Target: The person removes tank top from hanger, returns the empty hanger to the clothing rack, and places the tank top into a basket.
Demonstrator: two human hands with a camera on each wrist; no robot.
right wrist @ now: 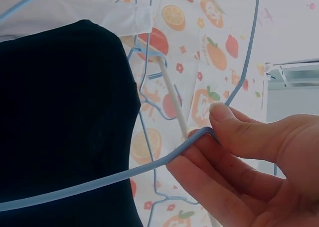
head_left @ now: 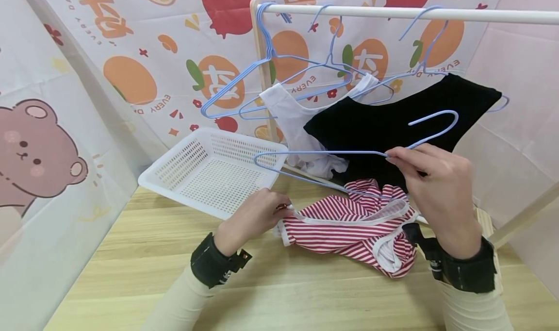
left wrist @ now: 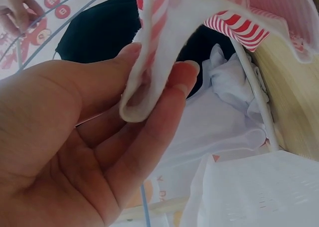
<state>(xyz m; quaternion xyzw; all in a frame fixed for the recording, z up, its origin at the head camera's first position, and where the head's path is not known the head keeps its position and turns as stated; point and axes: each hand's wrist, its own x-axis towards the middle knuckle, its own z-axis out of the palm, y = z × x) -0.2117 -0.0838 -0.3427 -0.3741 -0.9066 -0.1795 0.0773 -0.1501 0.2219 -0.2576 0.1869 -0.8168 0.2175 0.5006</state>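
In the head view, a red-and-white striped top (head_left: 332,236) with white trim lies crumpled on the wooden table. My left hand (head_left: 257,212) pinches the top's white-edged corner at its left end. The left wrist view shows the folded white trim (left wrist: 139,105) between thumb and fingertips. My right hand (head_left: 441,185) holds a blue wire hanger (head_left: 319,152) by the neck below its hook, tilted above the striped top. One end of the hanger reaches left towards the basket, while its lower bar overlaps the top's far side. In the right wrist view, thumb and fingers grip the bent wire (right wrist: 189,142).
Behind my hands, a white rail (head_left: 393,14) carries a black top (head_left: 388,122), a white top (head_left: 284,105) and several bare blue hangers (head_left: 262,25) at its left end. A white plastic basket (head_left: 183,202) sits left of them on the table (head_left: 131,273).
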